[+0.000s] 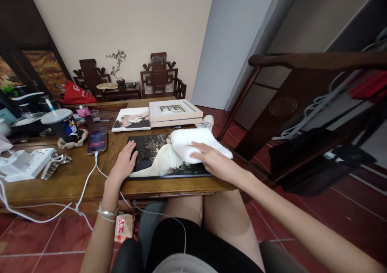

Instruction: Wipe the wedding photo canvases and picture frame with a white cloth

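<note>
A dark photo panel [163, 162] showing a figure in a long white dress lies flat near the front edge of the wooden table. Over its right part spreads a fluffy white cloth [193, 139], which also reaches past the panel's right edge. My right hand [210, 160] holds this cloth down against the panel, and some fingertips are hidden in the pile. My left hand [125, 160] rests on the panel's left edge with its fingers stretched out and holds nothing.
Behind the panel lie a white-edged photo print [131, 119] and stacked framed pictures [175, 114]. To the left are a charging phone [97, 140], a lidded cup [65, 124] and a power strip [30, 164]. A white cable [87, 180] hangs over the front edge. A wooden chair [272, 100] stands right.
</note>
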A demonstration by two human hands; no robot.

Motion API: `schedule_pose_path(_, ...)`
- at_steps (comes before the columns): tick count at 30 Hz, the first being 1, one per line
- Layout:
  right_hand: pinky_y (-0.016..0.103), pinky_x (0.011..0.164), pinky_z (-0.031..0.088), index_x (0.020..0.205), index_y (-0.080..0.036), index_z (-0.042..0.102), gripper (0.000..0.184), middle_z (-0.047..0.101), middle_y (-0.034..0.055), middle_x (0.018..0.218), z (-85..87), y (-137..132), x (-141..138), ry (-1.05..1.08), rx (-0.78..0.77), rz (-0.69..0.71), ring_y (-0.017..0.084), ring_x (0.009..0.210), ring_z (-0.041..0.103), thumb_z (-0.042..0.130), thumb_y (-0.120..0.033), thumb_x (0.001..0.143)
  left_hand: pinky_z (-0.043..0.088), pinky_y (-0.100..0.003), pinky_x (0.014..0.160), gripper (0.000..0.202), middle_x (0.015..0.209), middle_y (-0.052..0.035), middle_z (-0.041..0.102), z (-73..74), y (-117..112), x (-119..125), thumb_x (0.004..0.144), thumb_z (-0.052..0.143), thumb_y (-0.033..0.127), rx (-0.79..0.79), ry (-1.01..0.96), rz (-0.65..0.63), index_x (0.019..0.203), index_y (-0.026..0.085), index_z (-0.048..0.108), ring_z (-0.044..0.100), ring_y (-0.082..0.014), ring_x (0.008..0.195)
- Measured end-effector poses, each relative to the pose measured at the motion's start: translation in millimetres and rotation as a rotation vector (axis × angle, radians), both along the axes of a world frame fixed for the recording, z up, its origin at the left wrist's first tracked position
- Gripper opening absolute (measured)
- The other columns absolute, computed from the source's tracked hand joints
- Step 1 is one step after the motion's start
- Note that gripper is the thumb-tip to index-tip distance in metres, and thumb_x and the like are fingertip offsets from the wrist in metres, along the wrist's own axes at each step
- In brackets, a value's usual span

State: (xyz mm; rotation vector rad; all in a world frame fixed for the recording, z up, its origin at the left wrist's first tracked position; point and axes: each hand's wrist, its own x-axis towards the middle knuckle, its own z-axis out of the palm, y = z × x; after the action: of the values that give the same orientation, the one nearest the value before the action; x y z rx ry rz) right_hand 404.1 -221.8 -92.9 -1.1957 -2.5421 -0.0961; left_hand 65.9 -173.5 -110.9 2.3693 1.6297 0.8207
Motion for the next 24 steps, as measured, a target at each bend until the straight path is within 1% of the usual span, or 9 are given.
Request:
schedule_pose_path(3, 0.054, 0.11, 0.034, 0.102, -0.02, 0.066, 0.058, 0.051, 0.0103, 0.141, -2.2, -49.4, 3.7, 0.037, -0.024, 0.058, 0.029, 0.139, 0.034, 0.038, 0.011, 0.062, 0.027, -0.042, 0.117, 0.048, 0.147, -0.0144, 0.044, -0.5, -0.2, 1.3, 0.093, 0.036, 0.034, 0.002, -0.009, 0.004, 0.131, 0.01, 0.052, 0.037, -0.0228, 0.139)
schedule_pose_path(5, 0.054, 0.112, 0.031, 0.095, -0.021, 0.066, 0.052, 0.049, 0.0075, 0.144, -0.5, -74.7, 4.2, 0.046, -0.039, 0.077, 0.028, 0.14, 0.031, 0.039, 0.011, 0.064, 0.027, -0.042, 0.117, 0.048, 0.147, -0.0161, 0.043, -0.1, -0.8, 2.0, 0.093, 0.035, 0.033, -0.002, -0.011, 0.009, 0.131, 0.008, 0.051, 0.037, -0.0234, 0.139)
schedule_pose_path(8, 0.052, 0.112, 0.032, 0.093, -0.023, 0.066, 0.052, 0.048, 0.0036, 0.145, 3.2, -88.4, 4.7, 0.043, -0.053, 0.087, 0.026, 0.14, 0.031, 0.04, 0.011, 0.063, 0.026, -0.043, 0.117, 0.049, 0.148, -0.0166, 0.042, 1.6, -2.1, 2.6, 0.094, 0.034, 0.033, -0.014, 0.002, 0.005, 0.132, 0.007, 0.05, 0.036, -0.0238, 0.14)
schedule_pose_path(11, 0.05, 0.11, 0.036, 0.102, -0.023, 0.066, 0.061, 0.051, 0.0057, 0.141, 5.5, -68.3, 5.6, 0.035, -0.051, 0.077, 0.026, 0.138, 0.036, 0.037, 0.011, 0.06, 0.025, -0.042, 0.117, 0.049, 0.148, -0.0152, 0.042, 3.3, -3.1, 2.6, 0.094, 0.033, 0.034, -0.018, 0.018, -0.003, 0.133, 0.009, 0.049, 0.035, -0.0231, 0.14)
schedule_pose_path(14, 0.046, 0.103, 0.042, 0.108, -0.017, 0.065, 0.061, 0.056, 0.0143, 0.134, 7.0, -23.8, 5.4, 0.004, -0.038, 0.034, 0.029, 0.131, 0.045, 0.037, 0.009, 0.06, 0.025, -0.041, 0.117, 0.049, 0.147, -0.0158, 0.043, 3.6, -3.2, 1.9, 0.094, 0.034, 0.033, -0.025, 0.029, -0.007, 0.133, 0.008, 0.049, 0.036, -0.0227, 0.14)
schedule_pose_path(16, 0.044, 0.101, 0.042, 0.109, -0.013, 0.064, 0.06, 0.056, 0.0189, 0.132, 8.3, 9.2, 4.2, -0.018, -0.024, -0.005, 0.03, 0.126, 0.05, 0.037, 0.009, 0.061, 0.026, -0.041, 0.117, 0.05, 0.147, -0.0165, 0.043, 3.1, -2.8, 1.2, 0.094, 0.034, 0.033, -0.026, 0.029, -0.012, 0.133, 0.006, 0.049, 0.035, -0.0228, 0.14)
schedule_pose_path(19, 0.04, 0.096, 0.044, 0.108, -0.012, 0.064, 0.057, 0.06, 0.0186, 0.122, 11.0, 48.8, 2.5, -0.025, -0.004, -0.044, 0.029, 0.116, 0.056, 0.038, 0.007, 0.06, 0.026, -0.041, 0.117, 0.05, 0.147, -0.0157, 0.043, 1.6, -1.8, 0.1, 0.093, 0.034, 0.035, -0.017, 0.015, -0.015, 0.133, 0.008, 0.049, 0.035, -0.0226, 0.14)
schedule_pose_path(22, 0.036, 0.086, 0.048, 0.102, -0.013, 0.064, 0.054, 0.066, 0.0146, 0.104, 12.5, 67.4, 2.0, -0.021, 0.011, -0.065, 0.028, 0.103, 0.061, 0.038, 0.007, 0.059, 0.026, -0.042, 0.117, 0.05, 0.147, -0.0155, 0.044, 0.3, -0.8, -0.5, 0.093, 0.035, 0.035, -0.015, 0.004, -0.014, 0.132, 0.008, 0.05, 0.036, -0.0229, 0.139)
schedule_pose_path(24, 0.036, 0.086, 0.048, 0.103, -0.013, 0.064, 0.055, 0.066, 0.0144, 0.104, 11.1, 66.3, 2.2, -0.022, 0.012, -0.072, 0.028, 0.102, 0.061, 0.038, 0.006, 0.059, 0.027, -0.043, 0.117, 0.049, 0.147, -0.0144, 0.044, -0.4, -0.6, -0.6, 0.093, 0.035, 0.035, -0.015, 0.002, -0.015, 0.133, 0.01, 0.05, 0.037, -0.0228, 0.139)
